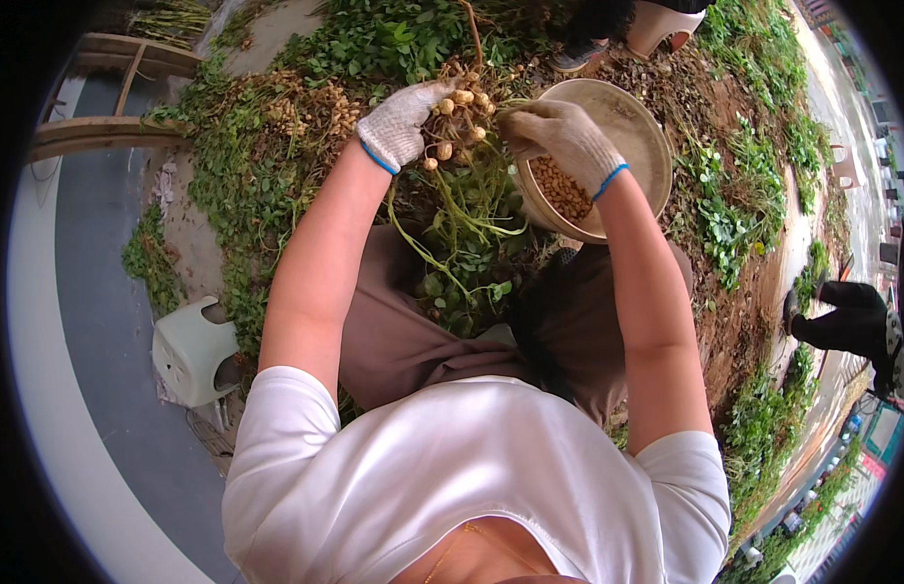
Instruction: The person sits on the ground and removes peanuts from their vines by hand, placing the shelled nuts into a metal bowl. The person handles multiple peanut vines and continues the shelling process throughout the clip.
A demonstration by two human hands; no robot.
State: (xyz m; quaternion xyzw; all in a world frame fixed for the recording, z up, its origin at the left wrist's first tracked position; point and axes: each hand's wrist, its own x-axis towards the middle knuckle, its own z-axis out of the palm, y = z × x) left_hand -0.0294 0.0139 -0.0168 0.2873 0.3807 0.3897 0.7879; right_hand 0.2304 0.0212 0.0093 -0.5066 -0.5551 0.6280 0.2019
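My left hand (399, 125), in a white knitted work glove with a blue cuff edge, is closed around a peanut plant's root end, from which a cluster of peanut pods (463, 98) hangs. The plant's green stems (452, 270) trail down between my knees. Just right of the pods is my right hand (558, 135), in a matching, dirtier glove, its fingers bent; whether they hold anything is hidden. It hovers over the left rim of a round pale bucket (665, 157), which contains loose peanuts (561, 188).
Peanut plants with pods (306, 109) are heaped at the left. A pale plastic stool (193, 350) stands at the lower left beside the grey floor. Another person's shoe (577, 57) and a stool (662, 29) are beyond the bucket. A person in dark trousers (846, 325) is far right.
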